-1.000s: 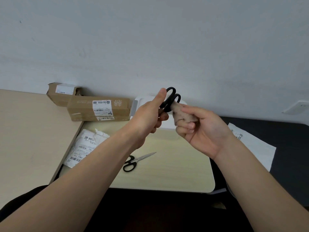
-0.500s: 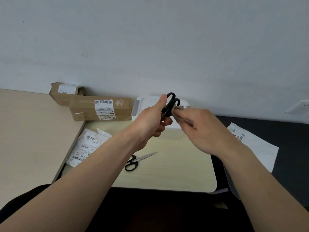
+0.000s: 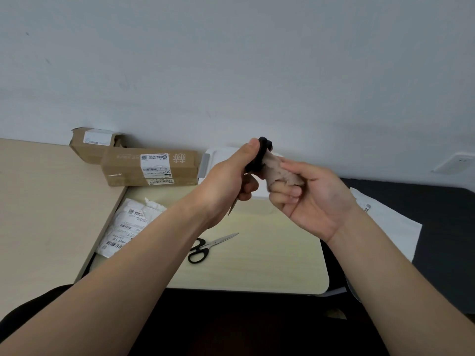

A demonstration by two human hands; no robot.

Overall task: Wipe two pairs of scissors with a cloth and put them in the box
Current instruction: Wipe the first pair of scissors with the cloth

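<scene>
L hand (image 3: 226, 186) grips scissors (image 3: 260, 156), R hand (image 3: 312, 199) holds cloth (image 3: 279, 172) to handles; 2nd pair (image 3: 205, 246) lies on bench (image 3: 270, 255). I reckon nothing boxed yet.

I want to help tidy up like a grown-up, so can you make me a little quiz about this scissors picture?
1. True or false: the left hand grips the black-handled scissors up above the table.
2. What does the right hand hold against their handles? A) a cloth B) a sponge C) a brush
3. Fill in: the number of loose scissors lying on the table is ___.

Key: 1 true; 2 A; 3 one.
</scene>
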